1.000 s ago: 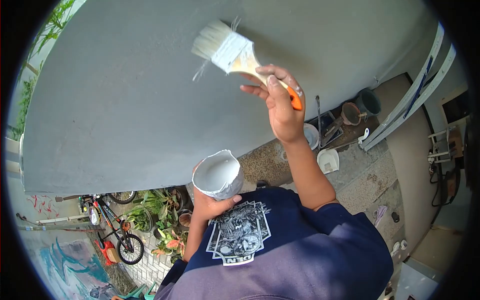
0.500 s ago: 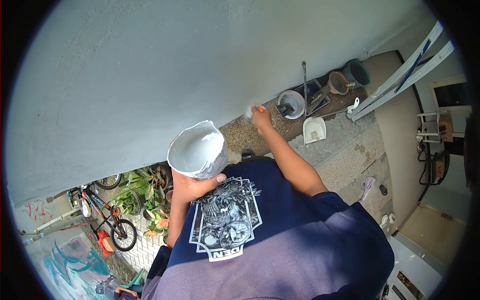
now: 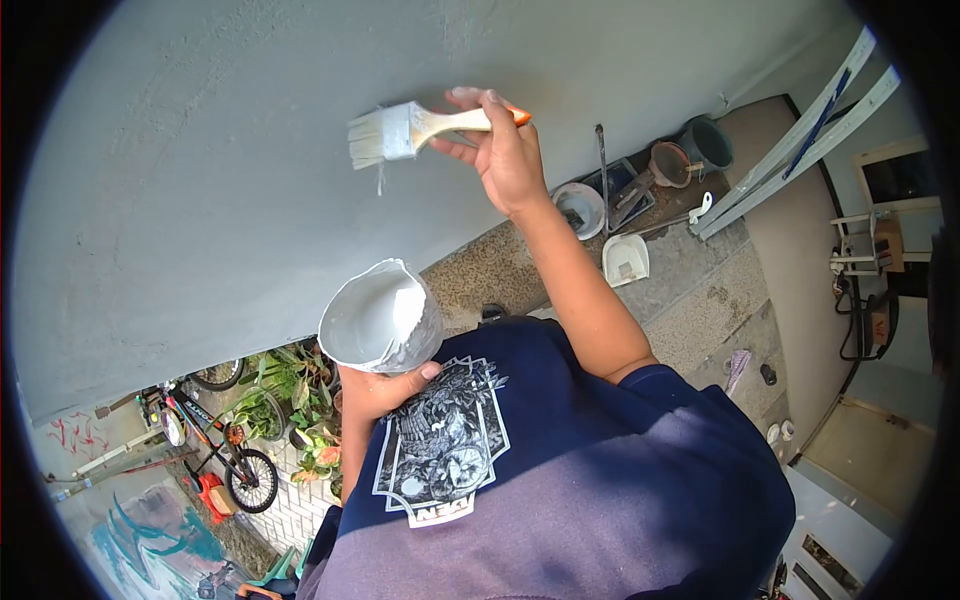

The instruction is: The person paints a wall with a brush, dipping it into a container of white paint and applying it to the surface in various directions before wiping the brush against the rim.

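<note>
My right hand (image 3: pixel 508 160) is raised in front of the grey wall (image 3: pixel 230 190), its fingers closed round the pale handle of a flat paintbrush (image 3: pixel 400 132). The handle's tip is orange, and white paint coats the metal band. Pale bristles point left, with a thin strand of paint hanging from them. Lower down, near the chest, my left hand (image 3: pixel 380 393) grips a paint-smeared pot (image 3: pixel 410 345) with an uneven rim. Its inside is coated whitish, with a bright patch of light on the wall of the pot.
Along the wall's foot stand a white basin (image 3: pixel 578 198), a dark bucket (image 3: pixel 708 145) and a reddish bucket (image 3: pixel 670 165). A white dustpan (image 3: pixel 626 260) lies on the paving. White rails (image 3: pixel 800 150) lean at the right. Potted plants (image 3: pixel 290 385) and a bicycle (image 3: pixel 245 475) are lower left.
My right hand has come up and leftward with the paintbrush, which was blurred and low by the floor before and now shows in full against the wall. The pot has shifted slightly down and left.
</note>
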Motion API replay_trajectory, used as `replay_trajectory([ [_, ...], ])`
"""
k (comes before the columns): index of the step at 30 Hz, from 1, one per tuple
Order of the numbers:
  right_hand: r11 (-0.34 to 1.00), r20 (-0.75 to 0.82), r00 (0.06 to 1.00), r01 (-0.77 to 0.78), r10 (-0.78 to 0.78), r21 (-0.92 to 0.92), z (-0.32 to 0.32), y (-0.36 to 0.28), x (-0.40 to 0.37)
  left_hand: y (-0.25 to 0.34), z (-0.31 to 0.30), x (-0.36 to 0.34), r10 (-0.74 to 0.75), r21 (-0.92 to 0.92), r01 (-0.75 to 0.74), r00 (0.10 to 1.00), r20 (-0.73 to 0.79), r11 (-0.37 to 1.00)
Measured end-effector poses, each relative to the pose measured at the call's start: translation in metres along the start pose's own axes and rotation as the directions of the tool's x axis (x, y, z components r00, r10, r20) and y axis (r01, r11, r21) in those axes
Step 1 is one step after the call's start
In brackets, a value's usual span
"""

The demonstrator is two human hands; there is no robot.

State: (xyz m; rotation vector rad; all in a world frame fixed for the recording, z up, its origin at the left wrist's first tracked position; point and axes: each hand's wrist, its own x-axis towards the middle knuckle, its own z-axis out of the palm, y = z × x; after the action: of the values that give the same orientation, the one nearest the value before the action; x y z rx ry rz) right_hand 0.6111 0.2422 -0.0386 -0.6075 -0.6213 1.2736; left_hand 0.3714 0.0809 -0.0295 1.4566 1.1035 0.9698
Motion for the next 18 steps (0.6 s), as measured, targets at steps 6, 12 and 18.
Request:
replay_trajectory([
  [6,0.836,-0.395,0.813,-0.522,0.428,-0.168,-0.130,0.092,-0.041,0.001,-0.005,0.000,-0.053,-0.037,0.051,0.997,-0.048,0.998],
  [12,0.624,-0.410,0.488,-0.710,0.770,0.326,-0.215,0.151,-0.141,-0.003,-0.012,0.007,-0.004,-0.028,0.003,0.999,-0.042,1.000],
  [18,0.599,-0.245,0.565,-0.795,0.788,0.094,-0.194,0.154,-0.099,-0.002,-0.014,0.013,-0.009,-0.016,0.009,1.000,-0.019,1.000],
])
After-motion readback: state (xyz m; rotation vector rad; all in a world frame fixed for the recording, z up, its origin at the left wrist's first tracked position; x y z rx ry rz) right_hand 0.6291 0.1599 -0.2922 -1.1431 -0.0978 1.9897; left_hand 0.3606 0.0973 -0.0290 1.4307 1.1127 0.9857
